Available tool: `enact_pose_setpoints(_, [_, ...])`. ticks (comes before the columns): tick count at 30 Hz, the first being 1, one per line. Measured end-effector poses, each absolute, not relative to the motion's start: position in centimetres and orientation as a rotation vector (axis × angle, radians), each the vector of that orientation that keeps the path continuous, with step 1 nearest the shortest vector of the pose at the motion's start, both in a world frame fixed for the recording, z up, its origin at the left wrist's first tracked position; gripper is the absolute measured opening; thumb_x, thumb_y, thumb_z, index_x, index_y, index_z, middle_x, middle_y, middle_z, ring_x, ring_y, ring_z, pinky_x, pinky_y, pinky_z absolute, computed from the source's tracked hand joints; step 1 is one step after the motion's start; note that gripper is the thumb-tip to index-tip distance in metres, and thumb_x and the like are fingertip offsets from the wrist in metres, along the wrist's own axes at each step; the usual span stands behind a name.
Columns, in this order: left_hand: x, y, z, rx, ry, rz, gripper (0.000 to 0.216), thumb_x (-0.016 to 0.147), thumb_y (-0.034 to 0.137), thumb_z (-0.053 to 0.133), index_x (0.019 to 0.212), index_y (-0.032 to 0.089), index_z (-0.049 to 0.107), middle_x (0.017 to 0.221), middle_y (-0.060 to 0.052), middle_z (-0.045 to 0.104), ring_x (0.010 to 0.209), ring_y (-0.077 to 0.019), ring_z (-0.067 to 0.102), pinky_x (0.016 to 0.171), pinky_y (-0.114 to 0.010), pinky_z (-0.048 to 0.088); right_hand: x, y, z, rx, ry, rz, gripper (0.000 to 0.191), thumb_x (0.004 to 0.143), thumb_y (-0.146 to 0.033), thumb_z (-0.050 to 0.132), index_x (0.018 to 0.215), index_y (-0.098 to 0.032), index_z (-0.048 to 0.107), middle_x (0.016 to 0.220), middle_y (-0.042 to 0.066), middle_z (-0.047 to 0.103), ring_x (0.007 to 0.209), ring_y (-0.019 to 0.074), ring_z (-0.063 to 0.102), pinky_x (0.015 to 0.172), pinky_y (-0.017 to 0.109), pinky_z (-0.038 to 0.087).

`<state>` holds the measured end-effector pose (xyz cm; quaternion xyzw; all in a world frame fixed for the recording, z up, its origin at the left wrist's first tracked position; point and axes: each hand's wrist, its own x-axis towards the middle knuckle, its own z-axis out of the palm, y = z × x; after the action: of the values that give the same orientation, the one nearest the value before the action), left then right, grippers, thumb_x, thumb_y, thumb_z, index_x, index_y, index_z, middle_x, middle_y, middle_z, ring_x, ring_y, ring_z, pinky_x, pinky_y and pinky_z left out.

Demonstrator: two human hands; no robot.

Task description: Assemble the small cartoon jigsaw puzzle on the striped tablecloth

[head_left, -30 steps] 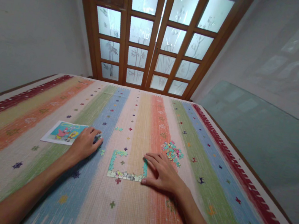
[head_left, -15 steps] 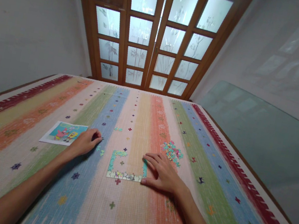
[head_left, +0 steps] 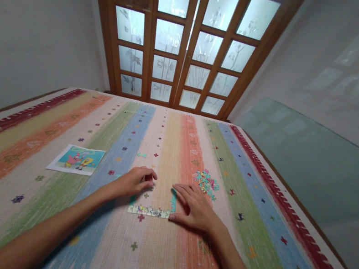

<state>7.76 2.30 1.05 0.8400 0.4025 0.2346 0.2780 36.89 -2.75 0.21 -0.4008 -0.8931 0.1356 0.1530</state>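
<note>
A partly built jigsaw frame [head_left: 148, 211] lies on the striped mat, with a pale bottom strip and teal sides. My left hand [head_left: 134, 181] rests over its upper left corner, fingers curled in a pinch; what they hold is hidden. My right hand [head_left: 196, 209] lies flat with fingers spread, touching the frame's right side. A heap of loose puzzle pieces [head_left: 206, 182] sits just beyond my right hand. The printed cartoon picture [head_left: 77, 159] lies to the left, apart from both hands.
The striped woven mat [head_left: 152, 250] covers the whole surface. A few stray pieces [head_left: 141, 154] lie beyond the frame. Wooden doors with frosted panes [head_left: 185, 38] stand at the far end. A glass sheet [head_left: 316, 168] leans on the right wall.
My left hand has moved right, from beside the cartoon picture to the frame's upper left corner, fingers now pinched. My right hand has stayed put.
</note>
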Motion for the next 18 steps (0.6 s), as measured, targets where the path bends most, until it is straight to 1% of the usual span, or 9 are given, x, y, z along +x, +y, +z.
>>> enact_pose_setpoints(3, [8.5, 2.7, 0.5, 2.284, 1.056, 0.647, 0.015, 0.087, 0.025, 0.059, 0.099, 0.022, 0.069, 0.088, -0.005, 0.072, 0.082, -0.022, 0.064, 0.08, -0.037, 0.052, 36.9, -2.8, 0.2, -1.147, -2.56, 0.394, 0.083, 0.084, -0.069, 0.068, 0.148, -0.02, 0.05, 0.143, 0.014, 0.059, 0.127, 0.0324, 0.051, 0.112, 0.053, 0.037])
enact_pose_setpoints(6, [9.0, 3.0, 0.1, 2.286, 1.052, 0.663, 0.015, 0.087, 0.022, 0.06, 0.099, 0.021, 0.068, 0.088, -0.005, 0.072, 0.084, -0.0217, 0.065, 0.082, -0.037, 0.052, 36.9, -2.8, 0.2, -1.136, -2.559, 0.396, 0.081, 0.085, -0.068, 0.069, 0.147, -0.019, 0.051, 0.143, 0.014, 0.059, 0.127, 0.0323, 0.051, 0.112, 0.053, 0.037])
enact_pose_setpoints(8, [9.0, 3.0, 0.0, 2.286, 1.063, 0.678, 0.015, 0.09, 0.021, 0.058, 0.101, 0.02, 0.068, 0.092, -0.006, 0.072, 0.088, -0.0221, 0.065, 0.084, -0.037, 0.052, 36.9, -2.7, 0.2, -1.132, -2.561, 0.396, 0.081, 0.085, -0.068, 0.069, 0.147, -0.02, 0.051, 0.143, 0.014, 0.059, 0.127, 0.0325, 0.051, 0.112, 0.053, 0.037])
enact_pose_setpoints(12, [8.7, 2.3, -0.1, 2.308, 1.087, 0.713, 0.016, 0.094, 0.026, 0.055, 0.103, 0.02, 0.068, 0.098, -0.008, 0.07, 0.094, -0.0235, 0.064, 0.088, -0.04, 0.051, 36.9, -2.8, 0.2, -1.132, -2.563, 0.385, 0.081, 0.085, -0.068, 0.069, 0.148, -0.021, 0.051, 0.143, 0.015, 0.059, 0.127, 0.0327, 0.051, 0.112, 0.053, 0.037])
enact_pose_setpoints(18, [7.8, 0.9, -1.0, 2.354, 1.131, 0.702, 0.023, 0.093, 0.034, 0.06, 0.108, 0.021, 0.071, 0.097, -0.006, 0.063, 0.088, -0.0213, 0.062, 0.086, -0.037, 0.052, 36.8, -2.8, 0.1, -1.132, -2.561, 0.388, 0.08, 0.085, -0.068, 0.069, 0.147, -0.021, 0.052, 0.141, 0.014, 0.06, 0.127, 0.0322, 0.051, 0.111, 0.053, 0.038])
